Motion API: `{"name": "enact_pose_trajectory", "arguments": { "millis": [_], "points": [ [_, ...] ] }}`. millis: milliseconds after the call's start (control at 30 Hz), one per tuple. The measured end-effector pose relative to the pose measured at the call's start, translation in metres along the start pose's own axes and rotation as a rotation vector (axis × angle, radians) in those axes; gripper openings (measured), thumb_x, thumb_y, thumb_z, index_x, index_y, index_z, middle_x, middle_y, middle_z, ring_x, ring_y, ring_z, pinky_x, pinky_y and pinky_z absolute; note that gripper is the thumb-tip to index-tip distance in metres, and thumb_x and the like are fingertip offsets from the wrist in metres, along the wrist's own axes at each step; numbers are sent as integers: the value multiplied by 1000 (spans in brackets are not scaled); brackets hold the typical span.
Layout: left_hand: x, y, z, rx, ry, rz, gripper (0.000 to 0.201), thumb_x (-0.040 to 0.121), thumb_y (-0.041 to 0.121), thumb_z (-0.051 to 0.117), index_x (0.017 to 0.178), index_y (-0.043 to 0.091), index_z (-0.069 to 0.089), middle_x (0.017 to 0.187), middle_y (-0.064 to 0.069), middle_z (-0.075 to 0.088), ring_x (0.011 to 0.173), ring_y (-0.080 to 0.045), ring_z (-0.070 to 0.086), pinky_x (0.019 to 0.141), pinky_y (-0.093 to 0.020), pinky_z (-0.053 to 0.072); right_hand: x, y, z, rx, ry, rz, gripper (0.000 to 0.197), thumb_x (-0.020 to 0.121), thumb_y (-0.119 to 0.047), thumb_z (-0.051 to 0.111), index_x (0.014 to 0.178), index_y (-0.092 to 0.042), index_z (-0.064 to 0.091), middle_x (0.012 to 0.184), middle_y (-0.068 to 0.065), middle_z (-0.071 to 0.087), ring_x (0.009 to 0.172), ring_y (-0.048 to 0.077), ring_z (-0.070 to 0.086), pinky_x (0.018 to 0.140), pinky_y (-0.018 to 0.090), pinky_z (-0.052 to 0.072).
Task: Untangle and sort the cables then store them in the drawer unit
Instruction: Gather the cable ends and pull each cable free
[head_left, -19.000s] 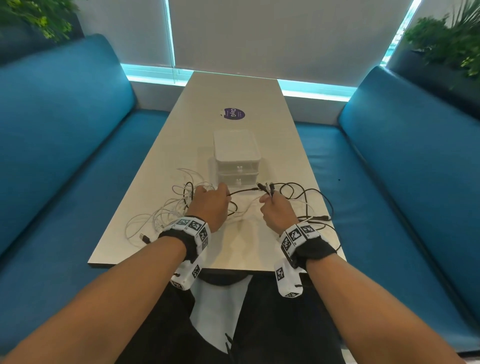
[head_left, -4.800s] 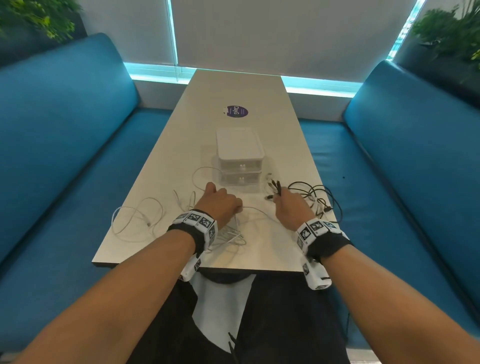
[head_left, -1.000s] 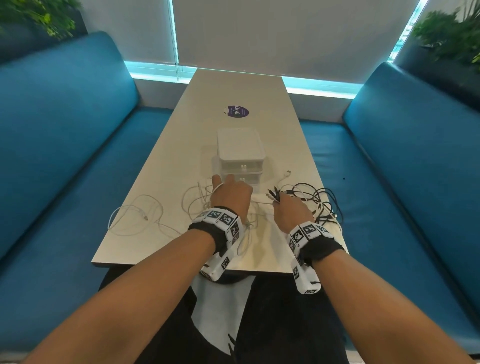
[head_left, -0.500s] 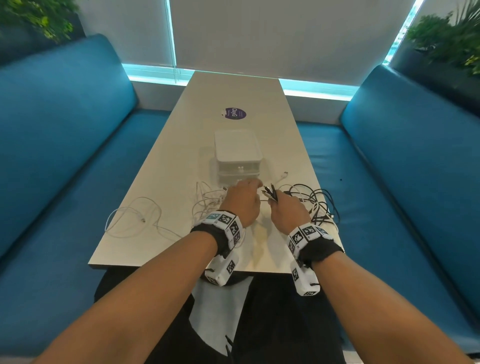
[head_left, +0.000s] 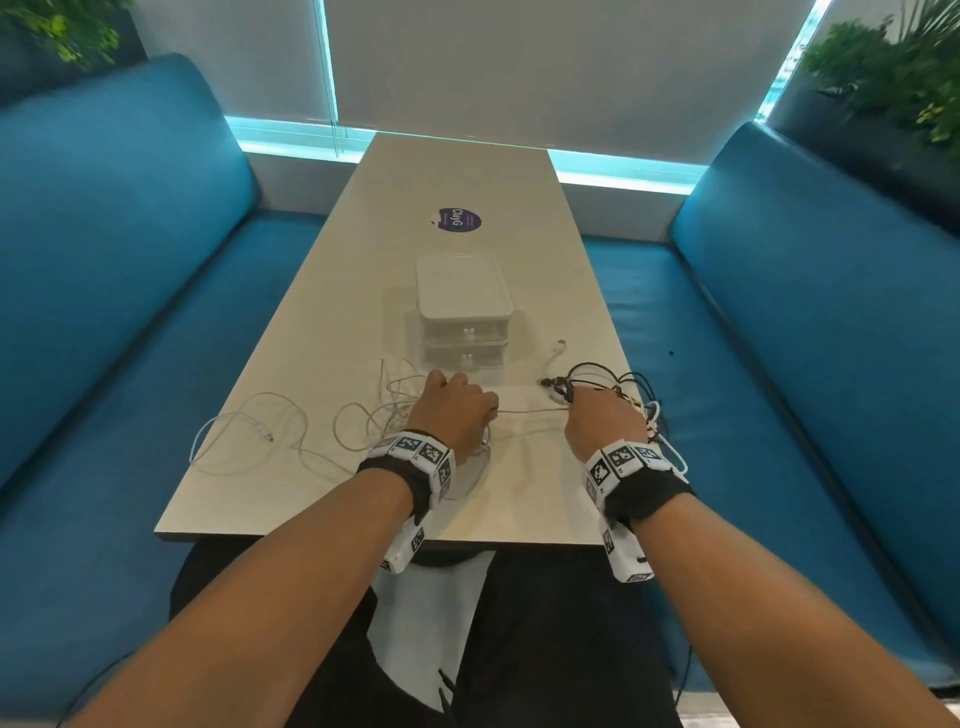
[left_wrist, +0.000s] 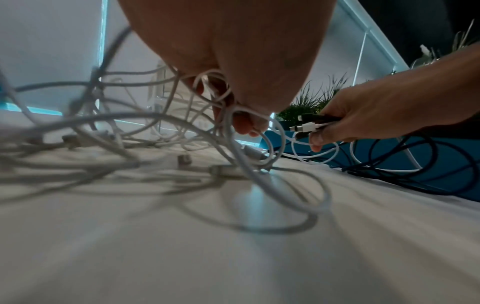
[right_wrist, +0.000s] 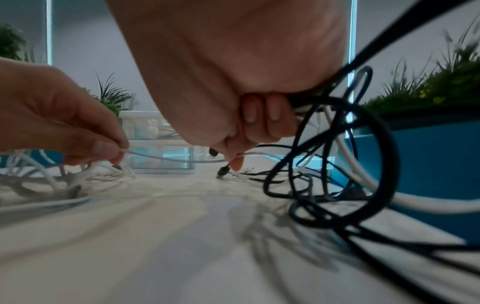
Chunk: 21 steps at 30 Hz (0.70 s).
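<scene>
A white two-drawer unit (head_left: 462, 322) stands mid-table with both drawers closed. Just in front of it my left hand (head_left: 457, 410) pinches a white cable (head_left: 530, 411) that runs taut across to my right hand (head_left: 597, 415). Loose white cables (head_left: 260, 431) sprawl to the left of my left hand. My right hand grips a bundle of black cables (head_left: 618, 379) and white plug ends (left_wrist: 306, 127), with black loops (right_wrist: 337, 156) hanging round it onto the table. In the right wrist view, the left hand's fingertips (right_wrist: 114, 152) pinch the thin white cable (right_wrist: 166, 159).
The long pale table (head_left: 457, 171) has a purple round sticker (head_left: 457, 220) beyond the drawer unit. Blue benches (head_left: 114, 291) flank both sides. Plants (head_left: 883, 78) stand behind the right bench. The near table edge (head_left: 363, 540) lies just under my wrists.
My hands, close together half a second ago, have drawn apart: the left moved left, the right moved right, stretching a white cable between them.
</scene>
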<state>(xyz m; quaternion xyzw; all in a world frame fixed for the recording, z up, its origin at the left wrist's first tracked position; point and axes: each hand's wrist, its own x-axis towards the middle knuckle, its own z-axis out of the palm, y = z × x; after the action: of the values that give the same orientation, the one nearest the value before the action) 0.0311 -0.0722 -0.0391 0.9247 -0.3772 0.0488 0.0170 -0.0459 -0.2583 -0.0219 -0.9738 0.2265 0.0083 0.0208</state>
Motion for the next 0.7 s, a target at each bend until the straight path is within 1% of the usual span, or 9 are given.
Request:
{"name": "enact_pose_trajectory", "arguments": {
  "millis": [67, 133, 233, 333, 400, 467, 500, 567, 700],
  "points": [
    [1, 5, 2, 16, 0, -2, 25, 104, 25, 39, 104, 26, 64, 99, 3, 68, 98, -22, 52, 92, -41, 29, -2, -9, 2, 66, 13, -15, 26, 97, -14, 41, 112, -16, 61, 103, 8, 68, 93, 30, 66, 73, 36, 48],
    [1, 9, 1, 45, 4, 6, 22, 103, 22, 42, 102, 26, 64, 97, 3, 68, 97, -23, 52, 90, -41, 29, -4, -23, 6, 164, 32, -84, 23, 100, -21, 41, 112, -15, 60, 101, 10, 67, 90, 32, 65, 72, 37, 48],
    [2, 10, 0, 60, 11, -1, 18, 102, 23, 43, 102, 24, 61, 99, 4, 68, 99, -23, 53, 91, -42, 31, -2, -41, 15, 321, -31, -214, 26, 102, -28, 41, 107, -12, 60, 99, 14, 66, 91, 34, 64, 73, 39, 49],
    [3, 7, 0, 61, 18, -9, 12, 102, 23, 46, 103, 24, 58, 102, 5, 67, 100, -22, 54, 92, -42, 32, 0, -45, 18, 367, -110, -250, 23, 100, -26, 43, 100, -14, 62, 96, 14, 67, 90, 34, 64, 73, 39, 50],
    [2, 5, 1, 66, 11, 5, 16, 104, 26, 43, 102, 24, 59, 101, 4, 66, 100, -22, 54, 93, -42, 32, 1, -43, 17, 366, -136, -245, 21, 99, -25, 44, 99, -17, 63, 96, 12, 67, 90, 33, 64, 76, 41, 52],
    [1, 3, 0, 69, -2, 11, 20, 105, 29, 41, 100, 24, 60, 101, 4, 66, 100, -22, 53, 93, -42, 32, 1, -40, 15, 320, -119, -265, 20, 100, -26, 44, 100, -16, 62, 96, 12, 67, 90, 33, 64, 76, 41, 52],
    [1, 1, 1, 66, -13, 6, 20, 104, 28, 42, 100, 25, 61, 101, 4, 66, 100, -22, 53, 93, -42, 31, 2, -36, 14, 290, -101, -261, 21, 101, -27, 44, 103, -15, 62, 98, 11, 66, 91, 34, 64, 76, 40, 52],
    [0, -6, 2, 61, -29, -6, 20, 104, 27, 43, 102, 26, 63, 102, 5, 66, 100, -21, 52, 93, -42, 31, 5, -21, 11, 251, -68, -178, 23, 102, -27, 43, 108, -14, 61, 100, 9, 65, 92, 32, 64, 75, 36, 50],
    [-5, -15, 2, 90, -32, 9, 27, 106, 30, 38, 107, 29, 65, 103, 8, 66, 100, -20, 53, 93, -43, 31, 11, 15, 6, 163, -21, 26, 26, 101, -25, 40, 105, -16, 64, 96, 8, 67, 86, 28, 65, 77, 39, 54]
  ]
}}
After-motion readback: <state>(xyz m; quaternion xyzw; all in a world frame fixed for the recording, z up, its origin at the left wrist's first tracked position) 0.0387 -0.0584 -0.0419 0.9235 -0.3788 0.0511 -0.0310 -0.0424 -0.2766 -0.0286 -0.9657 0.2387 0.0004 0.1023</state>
